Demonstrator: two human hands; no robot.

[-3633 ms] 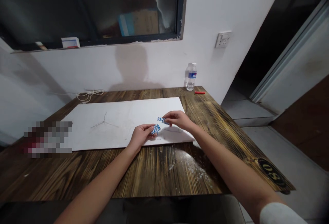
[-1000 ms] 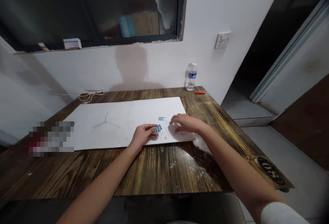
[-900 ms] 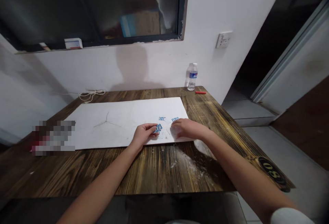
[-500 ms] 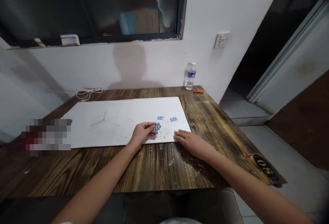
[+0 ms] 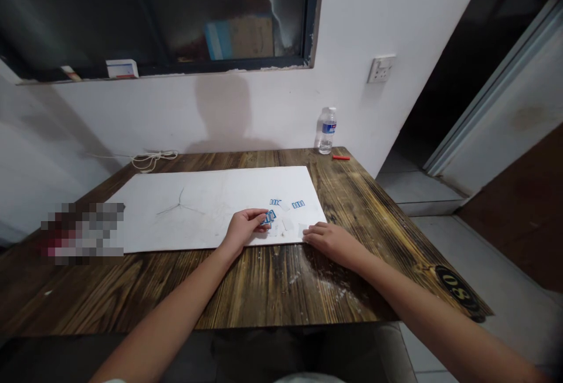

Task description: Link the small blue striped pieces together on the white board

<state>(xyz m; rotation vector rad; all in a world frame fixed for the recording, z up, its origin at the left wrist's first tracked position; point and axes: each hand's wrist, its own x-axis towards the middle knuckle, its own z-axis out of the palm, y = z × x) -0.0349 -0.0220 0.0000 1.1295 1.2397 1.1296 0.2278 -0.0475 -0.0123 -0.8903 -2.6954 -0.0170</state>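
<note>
My left hand [image 5: 243, 229] rests at the front part of a white board [image 5: 220, 195], its thumb and fingers closed on a small piece with blue-outlined bars [image 5: 268, 217]. Over the board's front right corner lies my right hand [image 5: 329, 243], fingers stretched out and close together. A small pale piece [image 5: 302, 229] lies at its fingertips; I cannot tell whether they press on it. Farther back on the board are two similar blue-barred pieces, a left one [image 5: 275, 202] and a right one [image 5: 298, 204]. Faint pale scraps lie between my hands.
The board lies on a dark wooden table [image 5: 373, 254]. Thin dark strands [image 5: 179, 204] are on its left half. A water bottle [image 5: 326, 131] and a red stick-like object [image 5: 341, 158] stand and lie at the back right. A coiled white cable [image 5: 152, 160] is back left. A blurred patch covers the left end.
My right hand has drawn slightly right, its fingers closer together, and the pale piece has shifted with it towards the board's front right. My left hand keeps its hold.
</note>
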